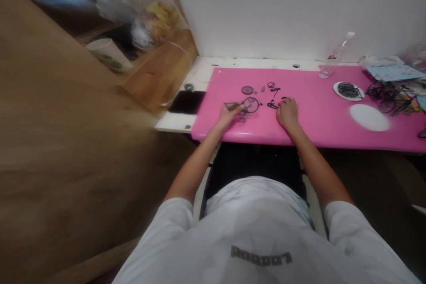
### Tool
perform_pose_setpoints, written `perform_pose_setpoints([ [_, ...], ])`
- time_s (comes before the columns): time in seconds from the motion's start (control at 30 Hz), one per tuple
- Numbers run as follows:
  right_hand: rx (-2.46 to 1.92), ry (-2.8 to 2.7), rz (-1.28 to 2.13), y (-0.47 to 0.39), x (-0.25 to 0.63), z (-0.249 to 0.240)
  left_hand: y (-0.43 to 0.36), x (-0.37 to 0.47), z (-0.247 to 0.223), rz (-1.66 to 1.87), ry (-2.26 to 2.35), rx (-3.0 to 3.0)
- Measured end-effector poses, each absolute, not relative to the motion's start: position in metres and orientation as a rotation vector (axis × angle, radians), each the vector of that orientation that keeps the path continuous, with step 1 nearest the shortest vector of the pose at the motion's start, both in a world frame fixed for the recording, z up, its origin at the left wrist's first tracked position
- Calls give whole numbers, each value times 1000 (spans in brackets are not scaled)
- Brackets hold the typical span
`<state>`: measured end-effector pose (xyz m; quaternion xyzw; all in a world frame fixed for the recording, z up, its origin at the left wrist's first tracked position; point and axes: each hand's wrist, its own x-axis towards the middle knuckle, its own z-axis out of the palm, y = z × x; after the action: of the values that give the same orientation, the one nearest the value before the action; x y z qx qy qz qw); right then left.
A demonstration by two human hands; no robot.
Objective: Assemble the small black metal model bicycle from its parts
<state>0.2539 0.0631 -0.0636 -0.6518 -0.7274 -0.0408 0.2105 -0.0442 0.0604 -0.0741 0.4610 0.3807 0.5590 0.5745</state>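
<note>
My left hand [230, 113] pinches a miniature bicycle frame between thumb and fingers. A small spoked wheel [251, 105] is joined to it and lies just right of my fingertips. My right hand [288, 111] rests low on the pink table cover with its fingers curled together; what lies between them is too small to make out. By its fingertips are small black parts [272, 105]. Farther back lie a loose wheel [247, 90] and a thin black handlebar-like piece [274, 88], with tiny bits between them.
The pink cover [319, 124] spans the table. To the right stand a clear bottle [336, 55], a white plate of black parts [349, 90], a white disc [369, 117] and a heap of miniature bicycles [388, 96]. A black phone-like slab [187, 102] lies left, beside a wooden panel.
</note>
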Motion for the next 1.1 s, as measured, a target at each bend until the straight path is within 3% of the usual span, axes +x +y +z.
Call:
perform_pose_setpoints([
  [1.1,-1763,-1853,19,64,255,-63,62,-44,-75,1315,908,1063],
])
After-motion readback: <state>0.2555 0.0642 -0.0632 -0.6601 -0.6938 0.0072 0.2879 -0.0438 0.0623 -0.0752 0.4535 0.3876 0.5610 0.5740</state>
